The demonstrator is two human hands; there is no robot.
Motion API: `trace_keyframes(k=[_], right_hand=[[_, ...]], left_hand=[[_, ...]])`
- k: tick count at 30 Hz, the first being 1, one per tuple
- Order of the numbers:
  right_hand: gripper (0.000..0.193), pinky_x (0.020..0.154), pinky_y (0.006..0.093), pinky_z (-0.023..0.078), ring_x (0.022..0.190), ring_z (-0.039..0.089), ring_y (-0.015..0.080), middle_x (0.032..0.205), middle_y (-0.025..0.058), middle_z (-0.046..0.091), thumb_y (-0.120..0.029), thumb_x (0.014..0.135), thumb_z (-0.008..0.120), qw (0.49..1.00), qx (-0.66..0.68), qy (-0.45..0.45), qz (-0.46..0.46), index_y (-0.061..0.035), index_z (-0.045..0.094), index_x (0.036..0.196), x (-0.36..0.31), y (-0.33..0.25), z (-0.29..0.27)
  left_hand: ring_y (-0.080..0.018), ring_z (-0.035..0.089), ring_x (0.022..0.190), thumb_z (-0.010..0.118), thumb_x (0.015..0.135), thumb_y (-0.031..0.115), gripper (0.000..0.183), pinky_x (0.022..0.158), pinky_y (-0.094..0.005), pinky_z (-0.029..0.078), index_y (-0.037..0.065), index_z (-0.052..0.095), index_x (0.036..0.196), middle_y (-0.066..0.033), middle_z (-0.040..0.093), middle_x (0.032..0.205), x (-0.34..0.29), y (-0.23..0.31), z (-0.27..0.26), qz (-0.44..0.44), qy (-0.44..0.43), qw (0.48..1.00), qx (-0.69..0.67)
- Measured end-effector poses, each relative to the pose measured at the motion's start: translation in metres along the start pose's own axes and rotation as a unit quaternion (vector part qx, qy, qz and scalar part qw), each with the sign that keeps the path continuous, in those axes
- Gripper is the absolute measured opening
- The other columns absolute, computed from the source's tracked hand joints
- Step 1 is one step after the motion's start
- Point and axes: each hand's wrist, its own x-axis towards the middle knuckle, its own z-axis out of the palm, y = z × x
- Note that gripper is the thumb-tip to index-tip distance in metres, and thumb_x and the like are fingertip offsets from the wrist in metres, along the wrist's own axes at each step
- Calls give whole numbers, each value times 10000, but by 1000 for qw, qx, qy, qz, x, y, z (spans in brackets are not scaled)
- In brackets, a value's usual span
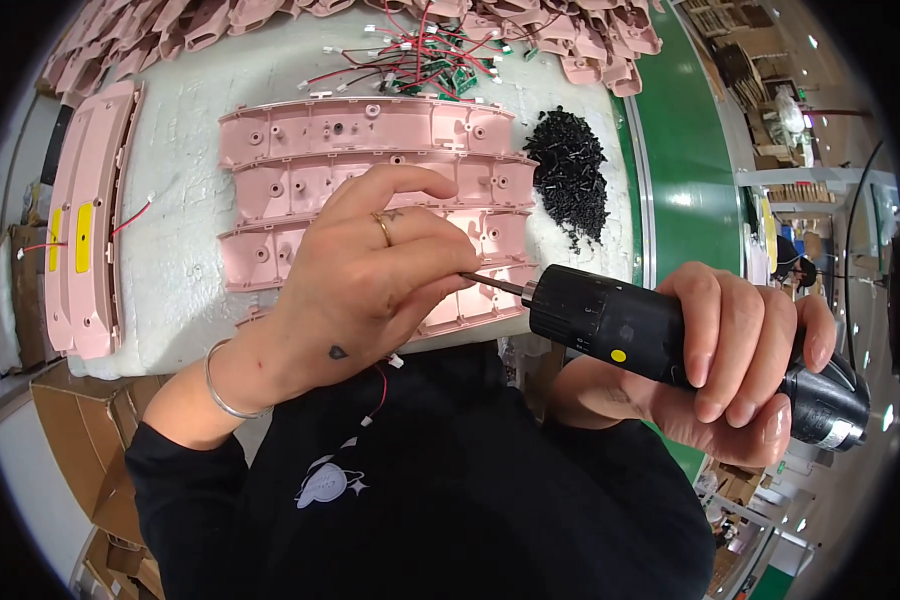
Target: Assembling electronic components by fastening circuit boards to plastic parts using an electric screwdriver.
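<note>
My right hand (740,350) is wrapped around a black electric screwdriver (610,318), held level with its bit toward the left. The thin metal bit (496,284) reaches the fingertips of my left hand (370,255). Thumb and index finger pinch together at the bit's tip; whatever small thing may be between them is hidden. Beneath the left hand, several curved pink plastic shells (420,130) lie in a row with their inner posts facing up. The hand and wrist cover part of the nearer shells. A pile of small black screws (568,170) lies right of the shells.
Green circuit boards with red and black wires (435,70) are heaped behind the shells. More pink parts (210,25) fill the table's far edge. At the left stand pink housings with yellow labels (85,235). A green surface (685,170) runs along the right; a cardboard box (90,430) sits lower left.
</note>
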Motion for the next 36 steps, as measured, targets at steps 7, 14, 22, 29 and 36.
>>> trace_keyframes(k=[7,14,22,29,36], right_hand=[[278,489,157,458,452,521,27,570,-60,555,-84,687,632,995,-39,-91,17,-93,473,915,1,0,4],[298,488,176,474,463,543,57,595,-26,585,-70,770,714,972,-12,-235,-32,-89,482,957,-12,28,15],[339,437,199,431,455,493,71,626,-36,524,-96,778,651,965,-58,-241,80,-123,425,1030,-18,63,11],[337,415,211,409,438,471,91,638,-14,502,-85,769,602,967,-58,-231,87,-117,400,1037,-28,89,17],[332,408,222,409,434,470,96,639,-8,501,-78,758,584,964,-77,-241,82,-117,397,1030,-27,92,21]], left_hand=[[-294,573,1012,731,647,-9,216,799,-372,467,56,673,845,-38,667,837,0,2,-9,-14,-22,1000,1],[-306,573,1053,749,622,50,312,873,-414,441,56,665,923,-34,674,874,-20,-4,-18,-12,-62,995,71],[-346,413,1234,748,662,66,382,981,-427,395,71,664,1034,-90,564,1234,-43,-22,-39,-142,-20,985,92],[-357,462,1178,713,684,17,271,938,-423,430,51,671,949,-92,608,1137,-61,-40,-40,-101,-12,987,123],[-353,480,1162,711,680,17,205,922,-418,444,58,671,876,-88,614,1113,-62,-46,-33,-94,17,987,133]])
